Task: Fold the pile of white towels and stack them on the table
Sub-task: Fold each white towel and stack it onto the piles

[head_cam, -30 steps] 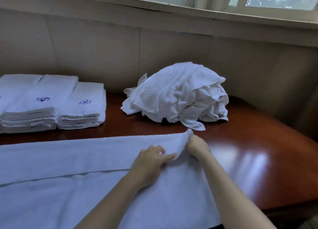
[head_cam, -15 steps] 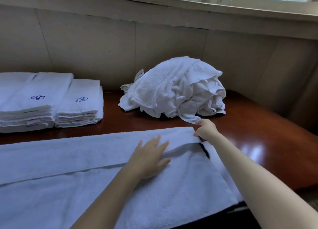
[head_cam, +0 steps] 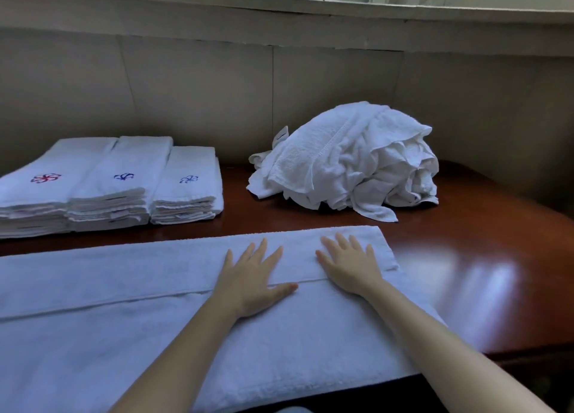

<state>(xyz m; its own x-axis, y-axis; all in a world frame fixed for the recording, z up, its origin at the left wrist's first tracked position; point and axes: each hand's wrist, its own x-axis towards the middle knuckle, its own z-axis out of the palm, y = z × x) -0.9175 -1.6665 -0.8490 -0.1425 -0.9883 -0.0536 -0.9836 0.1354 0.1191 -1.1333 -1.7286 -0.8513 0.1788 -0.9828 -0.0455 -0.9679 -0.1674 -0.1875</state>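
Note:
A long white towel (head_cam: 124, 328) lies spread along the front of the dark wooden table (head_cam: 484, 276), its far strip folded over toward me. My left hand (head_cam: 251, 279) rests flat on the fold line, fingers straight and spread. My right hand (head_cam: 349, 265) lies flat on the folded strip near its right end. Behind, a heap of crumpled white towels (head_cam: 351, 161) sits at the back centre-right. Three stacks of folded towels (head_cam: 118, 192) with small embroidered marks stand at the back left.
A pale panelled wall (head_cam: 202, 96) runs behind the table, with a window sill above it. The table's right edge (head_cam: 540, 347) curves toward me, with glossy bare wood to the right of the spread towel.
My right hand let go of the towel's far right corner and both hands now lie flat on the fold. The corner is down and the folded strip lies smooth.

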